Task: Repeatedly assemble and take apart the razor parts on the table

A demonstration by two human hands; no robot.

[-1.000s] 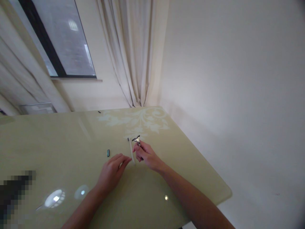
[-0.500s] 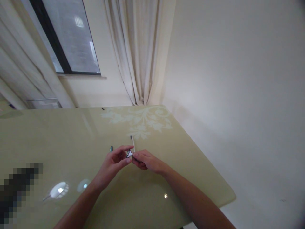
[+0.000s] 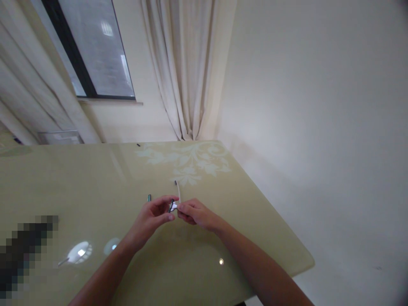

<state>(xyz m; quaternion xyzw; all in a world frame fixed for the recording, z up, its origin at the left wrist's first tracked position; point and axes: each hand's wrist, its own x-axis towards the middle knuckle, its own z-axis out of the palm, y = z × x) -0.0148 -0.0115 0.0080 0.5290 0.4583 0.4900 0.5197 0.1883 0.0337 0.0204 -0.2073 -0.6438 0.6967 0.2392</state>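
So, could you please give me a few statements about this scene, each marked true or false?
1. The right hand holds the razor. True.
2. The left hand is clenched in a fist. False: its thumb and fingers are parted, close to the razor's head.
3. A thin pale stick with a dark tip lies on the table. True.
4. The small dark green piece is to the right of the pale stick. False: it is to the left.
5. The window frame is dark. True.
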